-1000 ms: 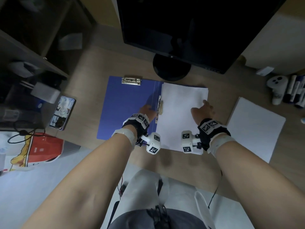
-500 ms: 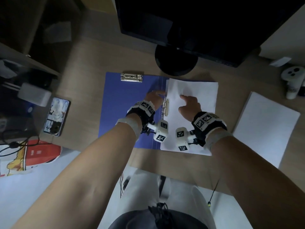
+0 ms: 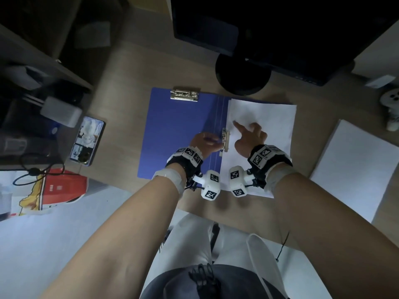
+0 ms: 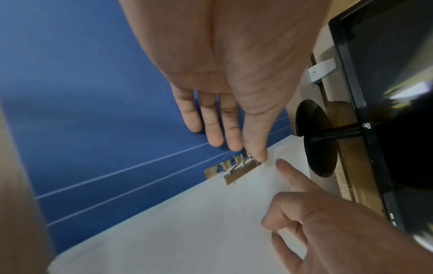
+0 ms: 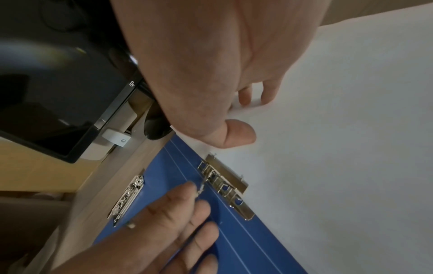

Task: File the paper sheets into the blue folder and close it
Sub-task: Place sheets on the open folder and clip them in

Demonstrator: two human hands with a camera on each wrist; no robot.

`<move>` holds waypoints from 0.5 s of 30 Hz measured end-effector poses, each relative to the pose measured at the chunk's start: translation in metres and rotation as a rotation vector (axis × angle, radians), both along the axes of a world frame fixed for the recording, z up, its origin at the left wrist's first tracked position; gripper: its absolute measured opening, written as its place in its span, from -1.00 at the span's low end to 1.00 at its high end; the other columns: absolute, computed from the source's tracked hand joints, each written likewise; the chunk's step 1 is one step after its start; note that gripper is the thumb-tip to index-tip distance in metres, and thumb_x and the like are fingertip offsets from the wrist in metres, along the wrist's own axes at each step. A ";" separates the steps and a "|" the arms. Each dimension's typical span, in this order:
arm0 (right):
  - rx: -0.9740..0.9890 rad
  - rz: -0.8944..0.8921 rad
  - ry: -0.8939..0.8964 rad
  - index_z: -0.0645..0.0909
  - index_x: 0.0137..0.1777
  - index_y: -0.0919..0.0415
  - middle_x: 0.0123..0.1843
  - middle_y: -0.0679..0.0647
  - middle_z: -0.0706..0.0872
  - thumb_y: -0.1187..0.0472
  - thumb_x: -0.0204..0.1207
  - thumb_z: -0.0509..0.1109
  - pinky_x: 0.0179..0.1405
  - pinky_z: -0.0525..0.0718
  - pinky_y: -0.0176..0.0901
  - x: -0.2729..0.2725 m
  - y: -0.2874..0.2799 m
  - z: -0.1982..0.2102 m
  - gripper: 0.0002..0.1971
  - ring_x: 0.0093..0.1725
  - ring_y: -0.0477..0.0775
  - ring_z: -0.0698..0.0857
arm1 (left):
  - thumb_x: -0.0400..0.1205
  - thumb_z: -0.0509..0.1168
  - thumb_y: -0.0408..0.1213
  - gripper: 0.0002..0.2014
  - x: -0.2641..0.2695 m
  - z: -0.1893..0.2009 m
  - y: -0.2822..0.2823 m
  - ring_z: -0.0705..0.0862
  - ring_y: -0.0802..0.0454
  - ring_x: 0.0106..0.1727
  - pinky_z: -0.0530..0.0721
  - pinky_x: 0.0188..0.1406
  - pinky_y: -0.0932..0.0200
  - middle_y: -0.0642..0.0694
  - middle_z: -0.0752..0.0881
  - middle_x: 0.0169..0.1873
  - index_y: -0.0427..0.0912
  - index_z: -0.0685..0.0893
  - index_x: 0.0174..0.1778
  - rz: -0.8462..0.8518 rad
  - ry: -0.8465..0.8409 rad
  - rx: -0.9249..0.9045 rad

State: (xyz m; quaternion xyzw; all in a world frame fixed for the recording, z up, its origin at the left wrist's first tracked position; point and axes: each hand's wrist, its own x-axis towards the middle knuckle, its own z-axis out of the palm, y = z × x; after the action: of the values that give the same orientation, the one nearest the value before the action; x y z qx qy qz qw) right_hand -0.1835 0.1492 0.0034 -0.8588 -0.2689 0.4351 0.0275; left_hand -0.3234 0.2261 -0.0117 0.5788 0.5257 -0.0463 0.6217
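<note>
From the head view, the blue folder (image 3: 179,134) lies open on the wooden desk (image 3: 121,87), just in front of the monitor stand (image 3: 243,76). White paper sheets (image 3: 269,117) cover its right half. The left hand (image 3: 204,142) reaches to the metal spring clip (image 3: 225,140) at the spine; the right hand (image 3: 250,137) rests on the sheets, forefinger stretched out, the other fingers curled.

In the left wrist view, the left hand's (image 4: 225,89) fingers are straight, thumb tip pressing the clip (image 4: 234,168).

In the right wrist view, the right hand (image 5: 211,64) grips nothing; the clip (image 5: 226,187) sits at the sheets' (image 5: 339,148) edge.
</note>
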 end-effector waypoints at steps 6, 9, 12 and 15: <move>-0.015 0.000 -0.033 0.10 0.65 -0.41 0.69 0.06 -0.02 0.36 0.49 0.15 0.42 0.37 0.09 -0.006 0.003 0.001 -0.16 0.60 0.35 0.06 | 0.41 0.57 -0.22 -0.78 0.002 -0.009 -0.006 0.72 0.03 -0.23 0.73 -0.13 0.29 -0.09 0.74 -0.31 -0.19 0.67 -0.18 -0.109 0.071 0.054; 0.000 -0.005 -0.023 0.11 0.66 -0.39 0.69 0.06 -0.03 0.38 0.49 0.15 0.43 0.35 0.03 -0.006 0.001 -0.001 -0.16 0.61 0.35 0.04 | 0.34 0.60 -0.13 -0.69 0.006 -0.013 -0.003 0.72 -0.07 -0.13 0.70 -0.07 0.08 -0.12 0.75 -0.21 -0.20 0.69 -0.16 -0.247 0.194 0.127; 0.016 -0.009 -0.017 0.13 0.65 -0.39 0.69 0.06 -0.03 0.39 0.49 0.13 0.44 0.34 0.03 -0.005 0.000 -0.002 -0.17 0.61 0.36 0.03 | 0.32 0.61 -0.11 -0.69 0.012 -0.015 -0.002 0.72 -0.06 -0.11 0.65 -0.13 0.13 -0.06 0.72 -0.21 -0.11 0.63 -0.22 -0.324 0.293 0.178; 0.026 -0.018 -0.002 0.14 0.64 -0.40 0.68 0.05 -0.03 0.38 0.50 0.13 0.44 0.37 0.07 -0.004 -0.001 -0.005 -0.18 0.60 0.35 0.02 | 0.33 0.58 -0.07 -0.71 0.015 -0.015 -0.005 0.73 -0.06 -0.07 0.69 -0.12 0.09 -0.04 0.77 -0.15 -0.06 0.63 -0.21 -0.353 0.370 0.216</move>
State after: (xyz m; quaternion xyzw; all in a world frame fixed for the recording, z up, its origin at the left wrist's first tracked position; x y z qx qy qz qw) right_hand -0.1870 0.1487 -0.0013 -0.8613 -0.2669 0.4303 0.0421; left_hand -0.3085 0.2208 -0.0266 0.7060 0.5230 -0.2026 0.4324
